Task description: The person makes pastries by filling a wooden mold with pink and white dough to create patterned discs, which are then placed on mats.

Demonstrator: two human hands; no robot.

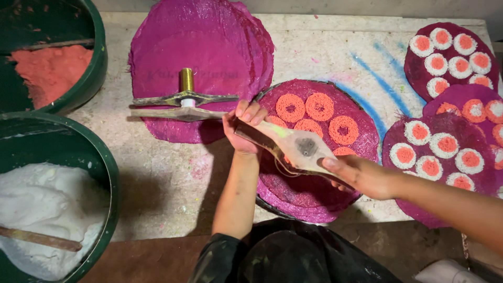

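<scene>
Speckled white counter (325, 50) w/ blue streaks is carrying magenta mats. Left hand (242, 126) & right hand (356, 175) are each gripping one end of a wooden press (293, 147), fingers clenched on its handles, over the round center tray (314, 204) w/ orange noodle coils (306, 107). Second brass press (184, 99) is lying on mat stack (209, 42), far left. Green tubs of white dough (47, 199) & orange dough (52, 68) at left.
</scene>
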